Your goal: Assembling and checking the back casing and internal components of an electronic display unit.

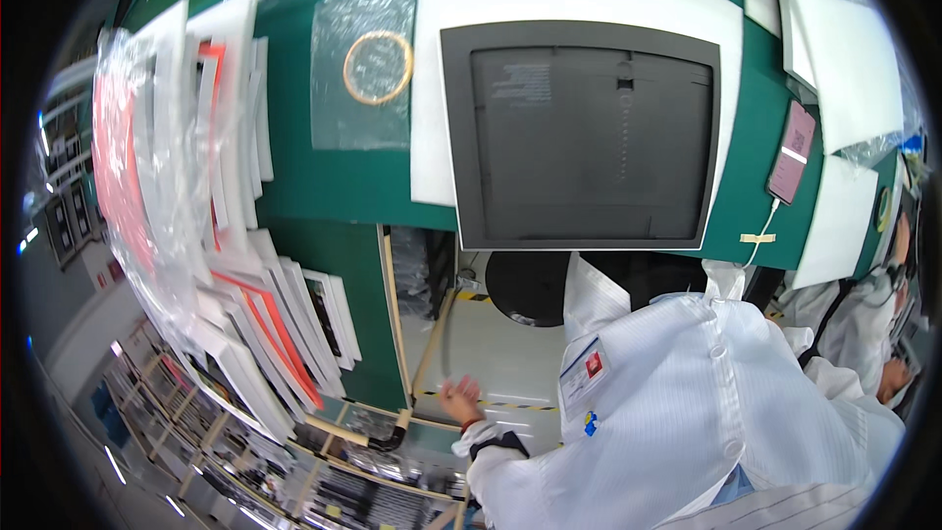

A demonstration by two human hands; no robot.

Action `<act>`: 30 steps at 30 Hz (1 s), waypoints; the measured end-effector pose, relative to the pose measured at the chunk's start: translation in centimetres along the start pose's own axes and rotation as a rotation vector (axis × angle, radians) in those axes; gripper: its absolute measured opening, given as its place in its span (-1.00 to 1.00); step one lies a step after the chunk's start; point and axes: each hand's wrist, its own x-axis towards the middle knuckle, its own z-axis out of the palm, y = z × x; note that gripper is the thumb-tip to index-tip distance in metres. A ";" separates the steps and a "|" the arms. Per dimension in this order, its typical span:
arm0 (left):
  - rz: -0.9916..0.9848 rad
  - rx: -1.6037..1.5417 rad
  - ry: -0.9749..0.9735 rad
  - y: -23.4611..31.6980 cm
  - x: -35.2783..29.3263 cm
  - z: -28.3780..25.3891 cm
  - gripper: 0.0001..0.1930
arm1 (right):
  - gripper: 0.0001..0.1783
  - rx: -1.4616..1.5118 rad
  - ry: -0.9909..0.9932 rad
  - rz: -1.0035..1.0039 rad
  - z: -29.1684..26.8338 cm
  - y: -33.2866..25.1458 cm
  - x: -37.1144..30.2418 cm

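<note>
My left hand [461,399] hangs off to the left of my white coat, low beside the table's edge. Its fingers are apart and nothing shows in them; a black band circles the wrist. My right hand is out of view. In front of me a large dark grey rectangular frame [589,137] with a recessed panel lies flat on a white foam sheet [432,172]. Neither hand touches it. The sheet rests on the green tabletop [324,191].
Upright white and red-edged boards [285,324], partly in clear plastic, stand at left. A tape ring [349,69] lies on a plastic bag [334,128]. A phone [791,152] with a cable lies at right. Another person's hand [894,379] shows at far right.
</note>
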 end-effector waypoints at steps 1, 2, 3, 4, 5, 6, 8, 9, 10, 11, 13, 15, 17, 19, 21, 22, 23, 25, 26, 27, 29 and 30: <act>-0.029 0.126 -0.138 -2.7 -0.3 1.5 -0.52 | -0.90 -0.025 -0.005 0.000 -0.4 0.1 -0.1; -0.149 0.251 -0.272 -5.5 -0.6 3.6 -0.55 | -0.90 -0.044 -0.012 0.007 -0.5 0.2 -0.4; -0.237 0.271 -0.425 -9.1 -2.0 6.6 -0.50 | -0.90 -0.060 -0.011 0.015 -0.8 0.5 -0.5; -0.346 0.403 -0.597 -12.6 -3.2 9.7 -0.48 | -0.90 -0.071 -0.006 0.029 -0.8 0.6 -1.1; -0.486 0.559 -0.668 -15.8 -5.1 12.7 -0.47 | -0.90 -0.081 0.004 0.034 -1.2 0.9 -1.4; -0.570 0.594 -0.737 -17.7 -7.0 15.4 -0.48 | -0.91 -0.094 -0.001 0.038 -1.3 0.9 -1.5; -0.623 0.529 -0.736 -20.4 -9.8 18.3 -0.50 | -0.91 -0.122 -0.020 0.037 -1.1 0.4 -1.7; -0.623 0.490 -0.721 -21.2 -10.3 19.5 -0.51 | -0.91 -0.134 -0.020 0.041 -1.2 0.5 -1.8; -0.612 0.456 -0.712 -21.5 -10.5 20.6 -0.52 | -0.91 -0.135 -0.020 0.048 -1.2 0.4 -2.1; -0.606 0.420 -0.694 -21.6 -10.5 21.3 -0.53 | -0.91 -0.139 -0.015 0.057 -1.8 0.4 -2.3; -0.592 0.347 -0.664 -21.5 -10.2 22.1 -0.55 | -0.91 -0.143 -0.010 0.069 -1.9 0.1 -2.4; -0.593 0.276 -0.623 -21.4 -10.0 22.0 -0.56 | -0.91 -0.167 -0.017 0.082 -1.2 -0.3 -3.4; -0.574 0.227 -0.585 -21.6 -9.2 21.7 -0.58 | -0.91 -0.154 -0.030 0.085 0.4 0.1 -2.8; -0.555 0.188 -0.553 -21.8 -8.6 22.0 -0.59 | -0.91 -0.132 -0.041 0.090 1.3 0.4 -2.0; -0.563 0.149 -0.550 -22.1 -8.5 22.8 -0.60 | -0.91 -0.121 -0.032 0.117 1.6 0.2 -2.8; -0.572 0.114 -0.540 -22.5 -8.3 23.0 -0.60 | -0.91 -0.144 -0.027 0.115 1.7 0.1 -3.4; -0.582 0.079 -0.521 -22.9 -8.2 23.1 -0.61 | -0.91 -0.152 -0.029 0.126 1.5 0.0 -3.9; -0.596 0.014 -0.481 -23.9 -7.9 23.3 -0.61 | -0.91 -0.153 -0.022 0.150 1.3 0.0 -4.6; -0.598 -0.023 -0.454 -24.4 -7.6 23.4 -0.61 | -0.91 -0.157 -0.019 0.157 1.1 0.1 -5.0; -0.597 -0.069 -0.421 -25.0 -7.4 23.4 -0.61 | -0.91 -0.164 -0.017 0.163 1.0 0.0 -5.3; -0.564 -0.181 -0.307 -26.8 -5.9 22.6 -0.61 | -0.91 -0.171 -0.034 0.147 1.2 -0.1 -4.7; -0.512 -0.249 -0.213 -27.4 -4.8 21.7 -0.61 | -0.91 -0.162 -0.044 0.138 1.0 -0.3 -4.3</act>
